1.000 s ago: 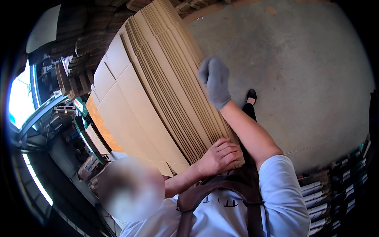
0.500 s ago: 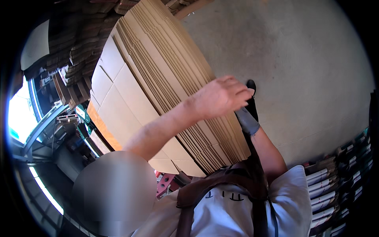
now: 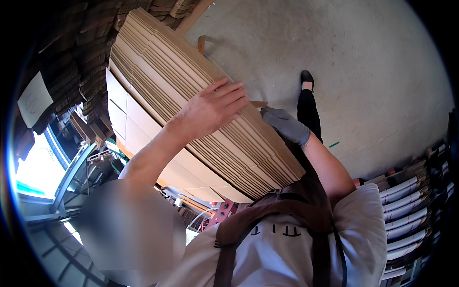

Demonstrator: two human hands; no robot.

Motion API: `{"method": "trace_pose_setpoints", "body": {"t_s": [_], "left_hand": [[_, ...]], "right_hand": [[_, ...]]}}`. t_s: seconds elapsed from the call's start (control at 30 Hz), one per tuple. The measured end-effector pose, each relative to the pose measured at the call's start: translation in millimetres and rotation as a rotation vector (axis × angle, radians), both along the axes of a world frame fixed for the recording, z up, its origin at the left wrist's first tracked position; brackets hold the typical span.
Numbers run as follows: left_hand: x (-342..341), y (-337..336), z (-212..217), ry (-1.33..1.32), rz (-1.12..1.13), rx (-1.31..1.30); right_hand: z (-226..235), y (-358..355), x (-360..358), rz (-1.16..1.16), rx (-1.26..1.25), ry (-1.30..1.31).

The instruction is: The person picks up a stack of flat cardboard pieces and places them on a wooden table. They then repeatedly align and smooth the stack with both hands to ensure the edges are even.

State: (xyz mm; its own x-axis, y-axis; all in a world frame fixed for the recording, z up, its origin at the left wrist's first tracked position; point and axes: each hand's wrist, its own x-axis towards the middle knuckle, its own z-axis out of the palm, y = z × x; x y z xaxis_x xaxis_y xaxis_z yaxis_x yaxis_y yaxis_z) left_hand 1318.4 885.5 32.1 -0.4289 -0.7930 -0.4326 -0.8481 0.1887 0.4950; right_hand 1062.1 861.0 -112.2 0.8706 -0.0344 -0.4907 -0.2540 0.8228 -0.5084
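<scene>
A tall stack of flat cardboard boxes (image 3: 191, 100) slants across the middle, its layered edges facing up. My bare left hand (image 3: 213, 107) lies across these edges near the stack's right side, fingers stretched and slightly apart. In a grey glove, my right hand (image 3: 287, 125) is beside the stack's right edge, a little lower than the left. Its gloved fingers look bent and held together close to the cardboard. What they grip, if anything, is hidden. The stack's near end reaches my brown apron (image 3: 267, 215).
Dark piles of folded cardboard (image 3: 71, 48) fill the upper left, with a white sheet (image 3: 36, 100) on them. Bundled white-and-brown stacks (image 3: 401, 215) stand at the lower right. Wooden pieces (image 3: 201, 44) show beside the stack. A foot in a black shoe (image 3: 307, 76) is on the concrete floor (image 3: 373, 86).
My left hand has moved left, from the stack's right edge onto its layered edges. The gloved right hand has moved up and left, and shows more fully. The stack appears further left.
</scene>
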Motion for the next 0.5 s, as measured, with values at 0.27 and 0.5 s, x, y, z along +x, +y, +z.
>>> {"method": "trace_pose_setpoints", "body": {"t_s": [0.27, 0.5], "left_hand": [[-4.2, -2.8, 1.8, 0.011, 0.016, -0.008], [-4.1, -4.0, 3.8, 0.000, -0.016, -0.024]], "right_hand": [[-4.8, 0.6, 4.2, 0.025, -0.097, -0.011], [-6.6, 1.3, 4.5, 0.024, -0.024, -0.031]]}}
